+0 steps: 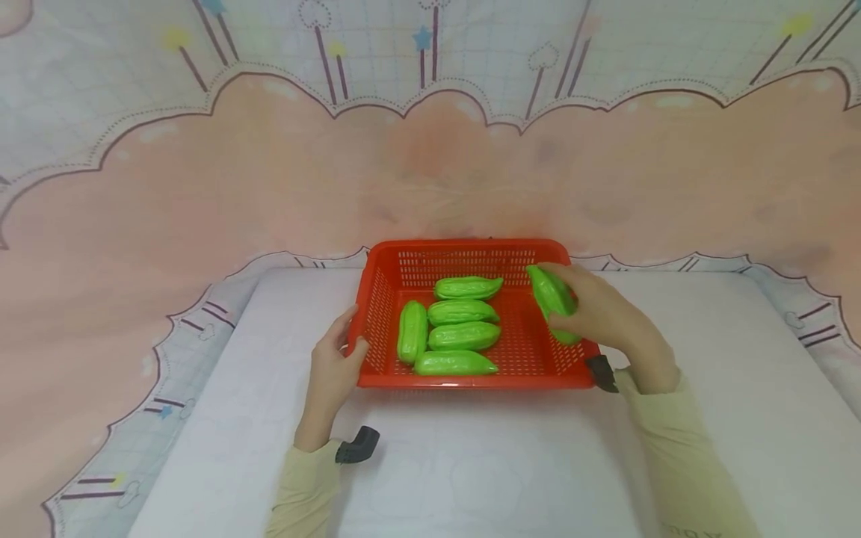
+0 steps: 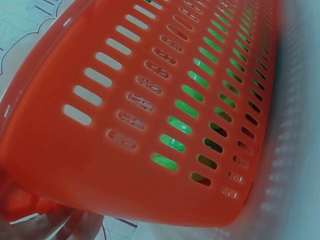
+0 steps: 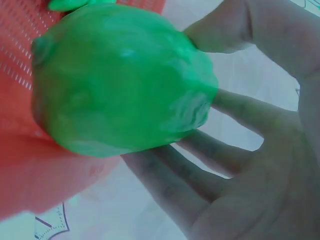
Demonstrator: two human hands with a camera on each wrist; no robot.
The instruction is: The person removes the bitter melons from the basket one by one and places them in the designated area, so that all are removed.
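Cream sleeves (image 1: 306, 486) enter the head view at seven and five o'clock, each beside a black wrist mount (image 1: 359, 444). Past them lies a white tabletop (image 1: 484, 463) bearing a red slotted plastic basket (image 1: 471, 382). Taking the basket as the dial, the left hand (image 1: 332, 368) pinches its rim at nine o'clock. Inside, the nearest bitter gourd (image 1: 456, 364) lies crosswise towards six; an upright-lying bitter gourd (image 1: 412, 332) sits at nine, its long side running towards twelve; two middle bitter gourds (image 1: 464, 336) lie about the centre, and the farthest bitter gourd (image 1: 466, 288) at twelve. All are vivid green, glossy and ridged, tapering to a point where the tips show. At three o'clock, the right hand (image 1: 602, 308) grips the held bitter gourd (image 1: 548, 295), tip leaning towards eleven, over the basket's side wall; whether it touches the wall I cannot tell. From the right wrist it looks round and shiny, a small nub at ten, thumb at two, separated fingers from four to six. Farthest off, a backdrop cloth (image 1: 289, 172) carries peach clouds.
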